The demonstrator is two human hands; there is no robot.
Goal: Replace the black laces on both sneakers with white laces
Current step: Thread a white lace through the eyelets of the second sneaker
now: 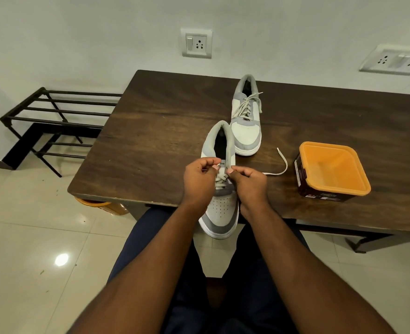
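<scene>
1. Both forearms reach forward from the person's lap, over dark blue trousers, to the near sneaker.
2. Near sneaker: grey and white, toe hanging over the front edge of the surface, heel pointing away.
3. Left hand: fingers curled, grip pinching the white lace at the top eyelets, left of the tongue.
4. Right hand: fingers curled, grip pinching the same lace on the right side of the tongue.
5. White lace is crossed through the lower eyelets between the two hands; loose lace end trails out to the right across the surface, near the tub.
6. Second sneaker: further back on the surface, just behind the near one, toe toward the camera, white laces threaded with loose ends at the top.
7. Orange tub: sits open to the right, dark label on its side, apart from both sneakers.
8. Black metal rack stands on the tiled floor to the left of the surface.
</scene>
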